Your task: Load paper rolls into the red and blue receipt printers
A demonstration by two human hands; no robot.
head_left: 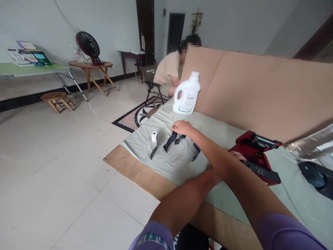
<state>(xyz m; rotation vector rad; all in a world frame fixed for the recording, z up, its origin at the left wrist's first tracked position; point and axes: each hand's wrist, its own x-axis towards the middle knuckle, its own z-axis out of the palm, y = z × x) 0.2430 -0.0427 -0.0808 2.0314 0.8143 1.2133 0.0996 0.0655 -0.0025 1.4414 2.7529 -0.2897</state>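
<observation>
My arms cross over the table. My right hand point(182, 127), at the far end of the cloth, has its fingers closed at the upper end of a dark fabric strip point(170, 141). Another dark strip point(180, 139) lies beside it, and more dark material point(196, 151) shows partly behind my right forearm. Passing beneath that arm, my left hand point(238, 156) rests its fingers around the near edge of a red and black machine point(257, 158) with a raised top part. A small white roll point(154, 136) stands left of the strips, with a dark grey strip point(154, 152) below it.
A white jug point(186, 93) stands before a tall cardboard sheet point(260, 88). Clear plastic wrap point(312, 140) and a black device point(316, 177) are at right. Another person point(168, 71) sits beyond the table. A fan point(88, 45) stands on a wooden table.
</observation>
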